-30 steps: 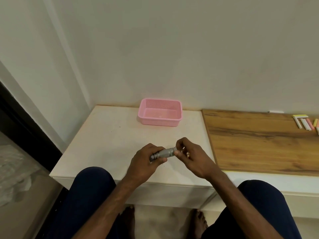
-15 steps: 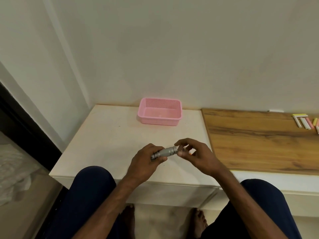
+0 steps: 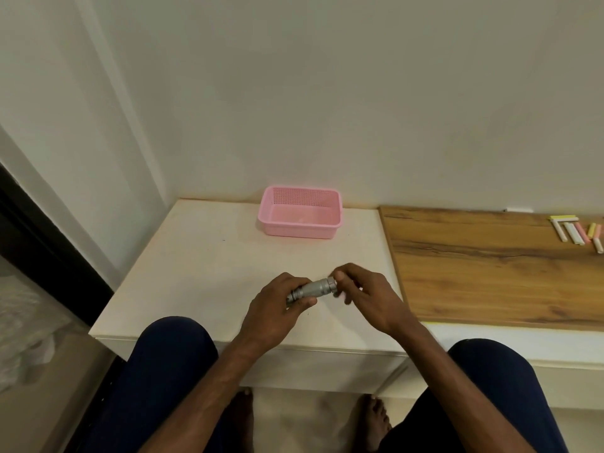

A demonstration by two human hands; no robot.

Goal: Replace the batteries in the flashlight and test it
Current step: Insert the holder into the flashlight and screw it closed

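A small silver flashlight (image 3: 315, 288) is held level just above the white table (image 3: 202, 266), its long axis running left to right. My left hand (image 3: 277, 305) is wrapped around its left half. My right hand (image 3: 366, 295) has its fingertips on the right end of the flashlight; the fingers there are blurred. I cannot tell whether a cap is on or off, and no batteries are visible.
A pink perforated basket (image 3: 274, 220) stands at the back of the white table against the wall. A wooden board (image 3: 490, 266) lies to the right with several coloured chalk sticks (image 3: 578, 232) at its far right. My knees are below the table's front edge.
My right hand's fingers have shifted around the flashlight's right end, as in a twisting motion. The left hand and the flashlight have stayed nearly in place.
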